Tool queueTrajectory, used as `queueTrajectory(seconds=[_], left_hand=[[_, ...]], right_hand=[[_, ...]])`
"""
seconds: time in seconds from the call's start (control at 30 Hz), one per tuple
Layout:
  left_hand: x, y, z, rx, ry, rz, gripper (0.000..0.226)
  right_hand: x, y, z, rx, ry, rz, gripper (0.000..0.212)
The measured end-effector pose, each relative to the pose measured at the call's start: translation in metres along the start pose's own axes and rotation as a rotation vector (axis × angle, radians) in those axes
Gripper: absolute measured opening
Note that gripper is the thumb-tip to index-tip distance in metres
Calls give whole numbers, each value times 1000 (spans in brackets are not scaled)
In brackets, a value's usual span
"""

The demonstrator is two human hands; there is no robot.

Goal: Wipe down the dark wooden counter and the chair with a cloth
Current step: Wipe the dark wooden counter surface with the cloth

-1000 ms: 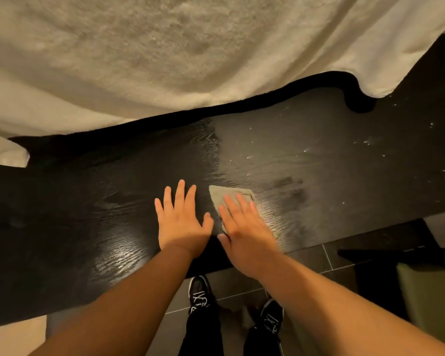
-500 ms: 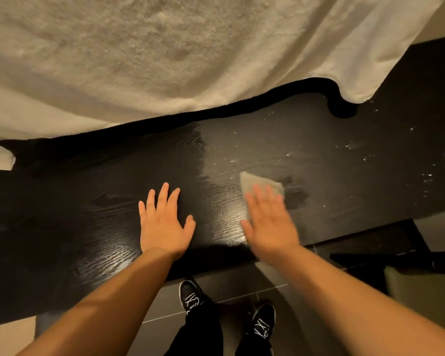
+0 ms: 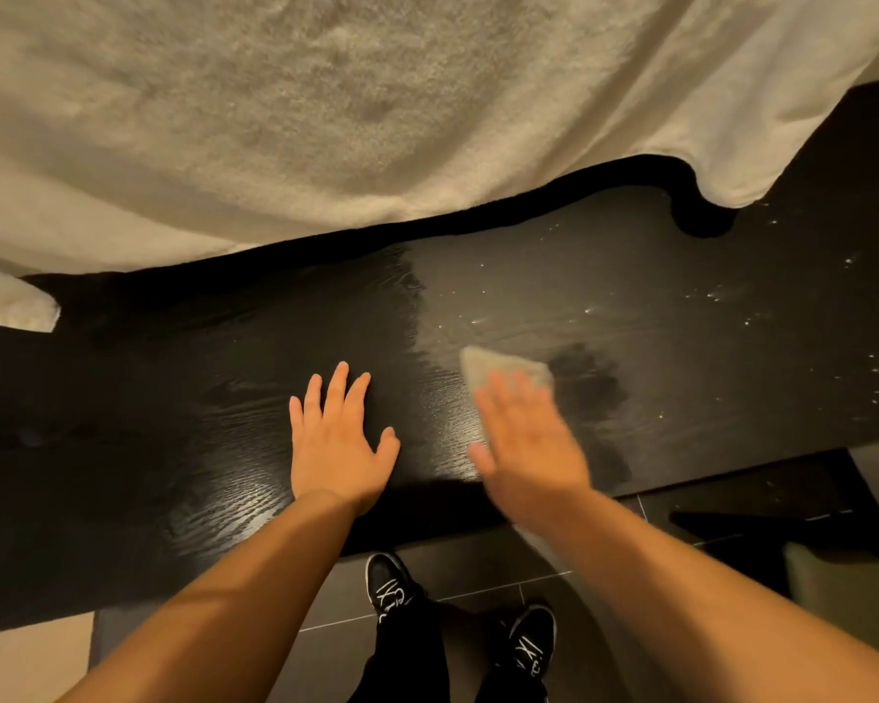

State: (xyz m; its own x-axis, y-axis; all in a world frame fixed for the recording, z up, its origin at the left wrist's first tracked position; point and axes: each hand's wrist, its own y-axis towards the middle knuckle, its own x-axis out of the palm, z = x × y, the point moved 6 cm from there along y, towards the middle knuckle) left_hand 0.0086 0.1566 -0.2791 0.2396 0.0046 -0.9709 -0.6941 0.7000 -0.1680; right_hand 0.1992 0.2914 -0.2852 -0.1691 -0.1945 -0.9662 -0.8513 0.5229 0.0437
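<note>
The dark wooden counter [image 3: 184, 388] runs across the middle of the view, shiny on its left half and speckled with pale crumbs on the right. A small grey cloth [image 3: 498, 370] lies flat on it near the centre. My right hand [image 3: 526, 443] presses flat on the cloth with straight fingers and looks motion-blurred. My left hand [image 3: 338, 438] rests flat on the counter with fingers spread, a hand's width left of the cloth. A chair [image 3: 848, 575] with a pale green seat shows at the lower right, mostly cut off by the frame.
A large white towel-like fabric [image 3: 326, 119] hangs over the counter's far edge and fills the top of the view. Below the near edge are dark floor tiles and my black shoes [image 3: 392, 586]. Dark chair legs [image 3: 782, 515] reach out under the counter's right part.
My right hand has slid the cloth to the right along the counter, away from my left hand. The left hand has stayed flat in place.
</note>
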Motion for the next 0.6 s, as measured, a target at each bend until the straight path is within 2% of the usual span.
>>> queueTrajectory(seconds=[0.07,0.13,0.2,0.3,0.37,0.4,0.47,0.53,0.6], left_hand=[[1,1,-1,-6,-1,1,78],[2,1,-2,-4,-3,2,78],[2,0,-2,3,-12,8,77],[3,1,-2,1,-33,17,76],[3,1,-3,2,-44,30,74],[3,1,-4,2,-49,34,73],[3,2,-4,-5,-56,33,73],[3,2,-4,-14,-60,27,74],[3,3,-5,-23,-66,20,75]], right_hand=[[12,-5,-22,-210,24,-109,71],[12,3,-4,-262,22,-142,68],[5,14,35,-160,-42,-121,68],[-19,25,95,190,-64,-79,69],[-20,27,91,346,-44,-55,72],[-17,28,74,331,-32,-39,74],[-3,23,23,109,31,-24,76],[8,13,-17,-179,26,-115,75],[8,18,-15,-313,17,-213,71]])
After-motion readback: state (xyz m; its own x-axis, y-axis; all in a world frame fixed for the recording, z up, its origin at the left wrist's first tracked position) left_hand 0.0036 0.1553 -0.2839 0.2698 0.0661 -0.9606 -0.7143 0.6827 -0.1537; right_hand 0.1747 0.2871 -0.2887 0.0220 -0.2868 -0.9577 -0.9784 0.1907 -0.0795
